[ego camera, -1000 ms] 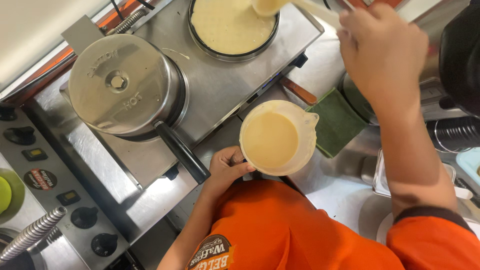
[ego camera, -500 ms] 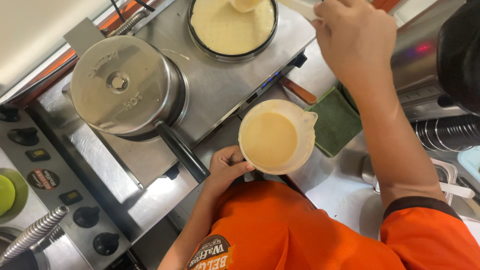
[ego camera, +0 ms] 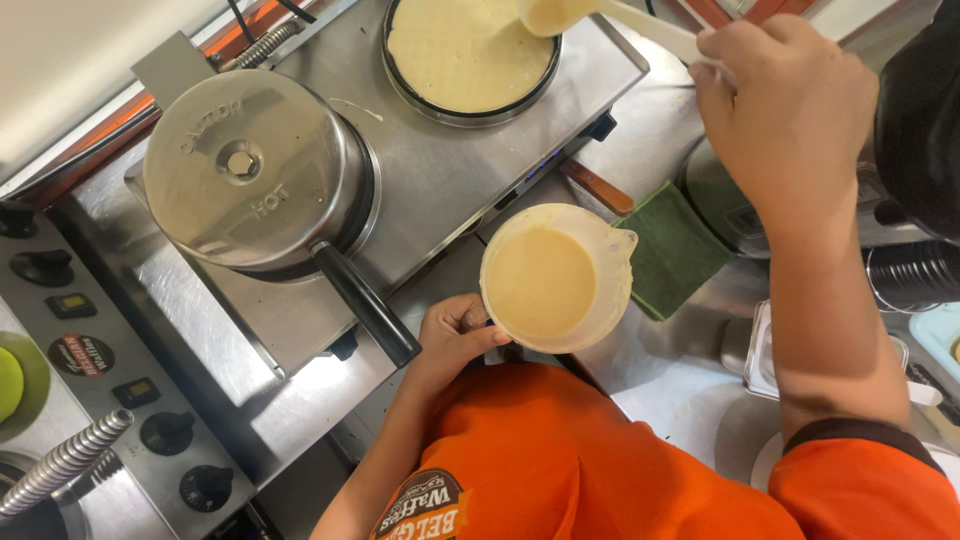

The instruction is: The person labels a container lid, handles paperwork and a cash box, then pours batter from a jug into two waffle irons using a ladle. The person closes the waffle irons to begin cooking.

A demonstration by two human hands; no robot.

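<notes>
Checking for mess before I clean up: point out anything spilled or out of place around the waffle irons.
A thin streak of batter lies on the steel top between the closed iron and the open plate. Nothing else stands out: the jug, held by the left hand, sits upright, and the ladle in the right hand is over the plate.

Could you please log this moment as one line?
left hand: holds batter jug | right hand: ladle over open iron | second iron: closed
</notes>
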